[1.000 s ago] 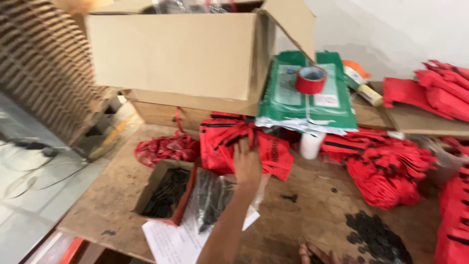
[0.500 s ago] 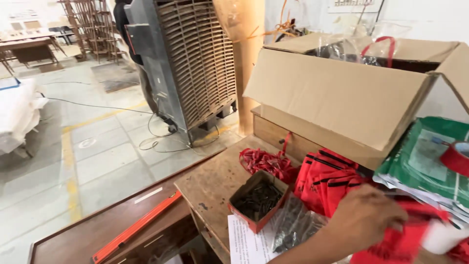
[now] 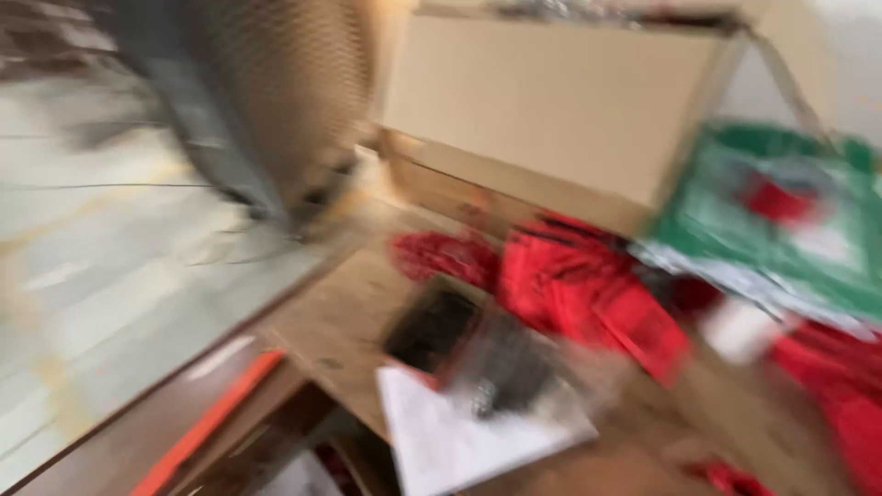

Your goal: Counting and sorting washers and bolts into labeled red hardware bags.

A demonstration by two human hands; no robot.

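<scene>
Lying on the wooden table [image 3: 349,321], red bags [image 3: 588,285]; no grip visible.

- I see a big brown cardboard box [image 3: 551,110] at the back of the table [image 3: 340,321].
- I see blurry green and white packets [image 3: 781,239] stacked right of it.

The whole view is smeared by heavy motion blur; soft, even daylight is seen; edges are lost throughout.
</scene>
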